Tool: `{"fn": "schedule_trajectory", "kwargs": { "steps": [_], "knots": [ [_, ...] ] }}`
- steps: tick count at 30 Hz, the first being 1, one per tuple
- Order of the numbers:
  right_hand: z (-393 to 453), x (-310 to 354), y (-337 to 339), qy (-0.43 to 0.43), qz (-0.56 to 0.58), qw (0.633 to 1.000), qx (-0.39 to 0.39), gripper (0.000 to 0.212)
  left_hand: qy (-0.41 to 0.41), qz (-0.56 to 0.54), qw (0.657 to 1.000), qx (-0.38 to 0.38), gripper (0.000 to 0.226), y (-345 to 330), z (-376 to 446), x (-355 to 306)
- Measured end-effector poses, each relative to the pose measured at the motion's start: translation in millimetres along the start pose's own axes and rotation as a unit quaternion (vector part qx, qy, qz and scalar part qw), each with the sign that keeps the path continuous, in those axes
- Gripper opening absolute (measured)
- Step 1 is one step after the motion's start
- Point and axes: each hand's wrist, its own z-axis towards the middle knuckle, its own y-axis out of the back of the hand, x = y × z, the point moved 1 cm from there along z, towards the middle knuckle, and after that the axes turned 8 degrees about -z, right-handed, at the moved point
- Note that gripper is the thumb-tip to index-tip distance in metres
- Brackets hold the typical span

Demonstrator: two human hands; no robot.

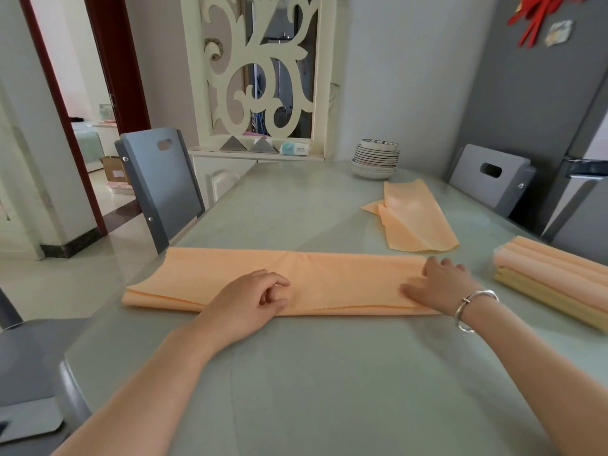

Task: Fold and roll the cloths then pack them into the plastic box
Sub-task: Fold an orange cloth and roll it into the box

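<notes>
The folded orange cloth [296, 284] lies across frame centre on the table [329, 373], under the loosely curled left hand [250, 299], holding nothing, and the flat-fingered right hand [441, 284] pressing its right end.

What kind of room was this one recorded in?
Most likely a home dining area: a dining table with grey chairs pulled up, a stack of plates at its far end, and a fridge alongside.

Soft even daylight, faint shadows, slight softness, wide-angle edge bending
</notes>
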Motion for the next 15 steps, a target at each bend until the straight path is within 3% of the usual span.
{"fn": "schedule_trajectory", "kwargs": {
  "steps": [3, 7, 13, 15],
  "knots": [
    [0.9, -11.5, 6.2, -0.043, -0.012, 0.998, 0.037, 0.074, 0.022, 0.007, 1.0, 0.015, 0.037, -2.4, 2.6, -1.8],
    [4.9, -18.6, 8.4, -0.024, 0.006, 0.996, 0.084, 0.054, 0.04, 0.054, 0.996, 0.05, 0.053, -2.1, 5.9, -6.9],
    [6.7, -29.7, 13.0, -0.044, 0.112, 0.986, 0.119, 0.049, 0.076, 0.067, 0.99, 0.095, 0.073, -1.3, 11.7, -7.9],
    [5.9, -31.1, 12.9, -0.045, 0.102, 0.987, 0.115, 0.047, 0.096, 0.056, 0.988, 0.111, 0.091, 0.0, 15.3, -7.2]
  ]
}}
